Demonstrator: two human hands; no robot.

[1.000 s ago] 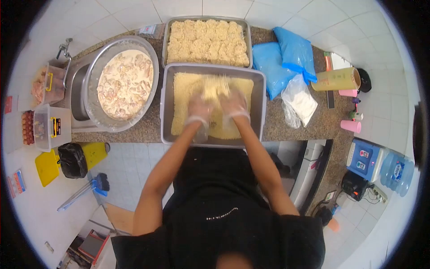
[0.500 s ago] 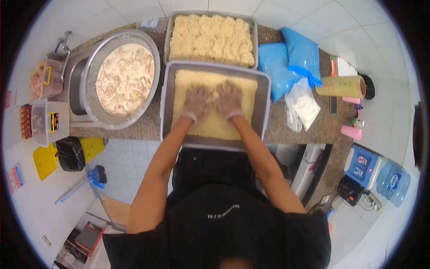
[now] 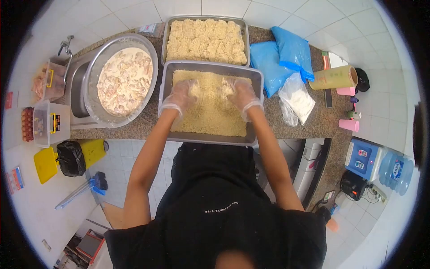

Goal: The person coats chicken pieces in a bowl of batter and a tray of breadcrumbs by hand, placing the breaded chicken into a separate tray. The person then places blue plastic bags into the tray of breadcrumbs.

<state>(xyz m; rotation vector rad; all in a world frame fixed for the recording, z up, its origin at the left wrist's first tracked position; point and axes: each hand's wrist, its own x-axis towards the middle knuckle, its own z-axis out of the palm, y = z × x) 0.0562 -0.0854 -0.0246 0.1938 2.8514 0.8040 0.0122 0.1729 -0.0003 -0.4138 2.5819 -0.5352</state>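
A deep grey tub (image 3: 210,137) of pale crumbs (image 3: 210,114) stands in front of me. Inside its left part is my left hand (image 3: 181,96) in a clear glove, fingers curled around a crumb-coated piece (image 3: 195,89). On the right side of the tub my right hand (image 3: 242,97), also gloved, has its fingers curled at another coated piece (image 3: 226,93). Both pieces are partly covered by fingers and crumbs. Behind the tub, a metal tray (image 3: 247,42) holds rows of coated pieces (image 3: 206,41). A large metal bowl (image 3: 89,96) at the left contains pieces in creamy batter (image 3: 124,80).
Blue bags (image 3: 293,51) and a clear bag of white powder (image 3: 299,103) lie right of the tub. Beyond them are a film roll (image 3: 333,77) and pink cups (image 3: 348,125). At the left are a sink (image 3: 78,89) and plastic boxes (image 3: 60,121).
My hands have moved apart, from flat on the crumbs at the middle to opposite sides of the tub, with their fingers now curled. The view has shifted slightly.
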